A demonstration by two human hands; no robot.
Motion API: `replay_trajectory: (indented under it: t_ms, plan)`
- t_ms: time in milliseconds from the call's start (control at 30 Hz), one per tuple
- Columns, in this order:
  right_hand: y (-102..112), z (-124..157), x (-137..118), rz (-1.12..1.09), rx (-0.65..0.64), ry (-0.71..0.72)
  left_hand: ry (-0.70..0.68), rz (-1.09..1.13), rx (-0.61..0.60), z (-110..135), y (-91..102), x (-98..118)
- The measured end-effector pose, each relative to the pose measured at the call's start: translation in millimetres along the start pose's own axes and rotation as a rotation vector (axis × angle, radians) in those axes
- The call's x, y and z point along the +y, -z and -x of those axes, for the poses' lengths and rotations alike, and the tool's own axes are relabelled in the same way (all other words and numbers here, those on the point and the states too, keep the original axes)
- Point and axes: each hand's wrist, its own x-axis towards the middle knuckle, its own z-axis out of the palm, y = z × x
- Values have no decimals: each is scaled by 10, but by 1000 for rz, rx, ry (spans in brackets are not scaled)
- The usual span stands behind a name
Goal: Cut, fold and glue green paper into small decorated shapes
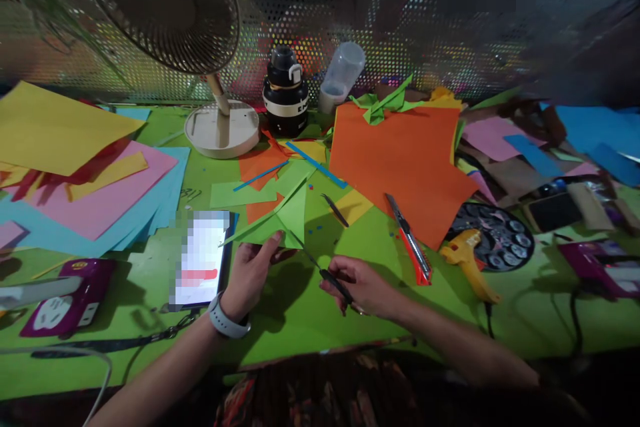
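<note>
A piece of light green paper (293,215) with a slit and angled strips is pinched in my left hand (251,275), its thumb on top. My right hand (364,285) grips scissors (334,282) by their dark handles. Their thin blades point up and left to the lower edge of the green paper; I cannot tell how far apart the blades are. Beyond the hands lie dark tweezers (335,210) beside a yellow paper scrap (353,205). To the right rests a red utility knife (409,240). A phone (203,257) lies left of my left hand.
A fan (223,130), a black bottle (286,97) and a clear plastic cup (346,70) stand at the back. Orange paper (395,153) lies behind the knife. A yellow glue gun (470,260) with a cord is at right. Coloured sheets (115,190) are piled at left.
</note>
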Motion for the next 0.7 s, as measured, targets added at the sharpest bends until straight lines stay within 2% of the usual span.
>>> replay_trajectory:
  t_ms: [233, 500, 700]
  plan:
    - [-9, -24, 32, -73, 2, 12, -38, 62, -15, -5, -19, 29]
    - [1, -23, 29, -40, 24, 12, 22, -167, -24, 37, 18, 6]
    - [-19, -1, -7, -38, 32, 17, 70, -193, -54, 39, 45, -21]
